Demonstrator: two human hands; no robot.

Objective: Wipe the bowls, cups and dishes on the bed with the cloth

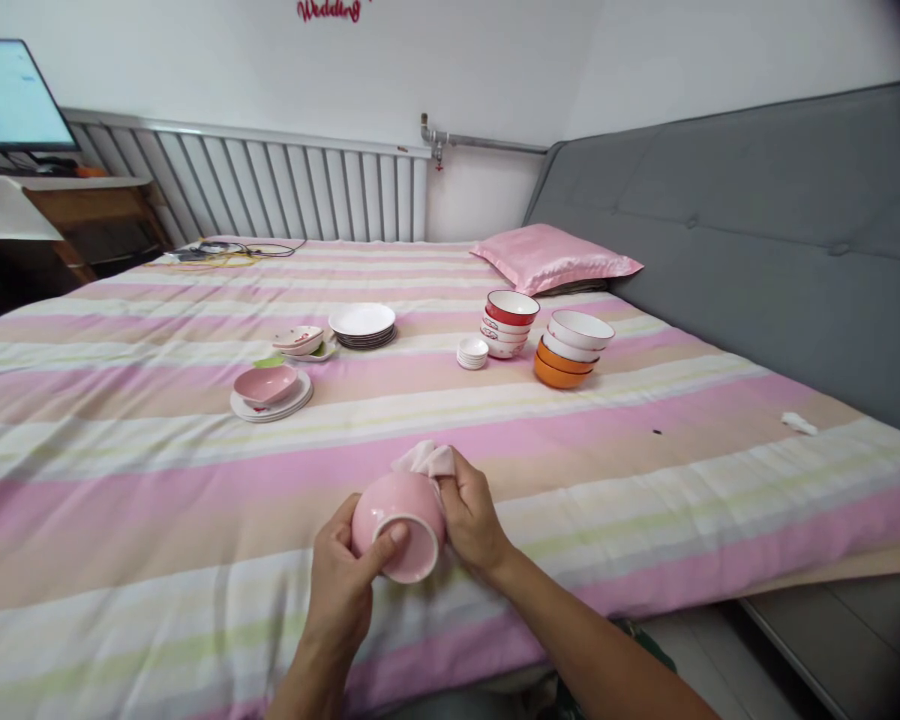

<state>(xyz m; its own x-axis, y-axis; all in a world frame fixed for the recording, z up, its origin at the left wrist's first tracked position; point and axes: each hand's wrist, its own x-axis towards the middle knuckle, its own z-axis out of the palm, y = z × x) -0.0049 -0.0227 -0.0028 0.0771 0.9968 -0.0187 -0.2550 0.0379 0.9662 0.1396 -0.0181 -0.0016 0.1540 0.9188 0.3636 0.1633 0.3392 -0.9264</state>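
Observation:
A pink bowl [401, 497] is tilted with its white-ringed base toward me, above the near part of the bed. My left hand [349, 565] grips it from the left, the thumb lying across the base and the other fingers partly hidden behind the wall. On the bowl's right side, my right hand [471, 510] is closed on a pale pink cloth [427, 459] and presses it against the rim. The inside of the bowl faces away from me and is hidden.
Striped bedding [217, 520] spreads all around. Farther off stand a pink dish [265, 384] on white plates, a plate stack [361, 320], small white dishes [472, 352], red-topped bowls [511, 308] and orange-and-white bowls [562, 374]. A pink pillow [555, 257] lies by the grey headboard [735, 220].

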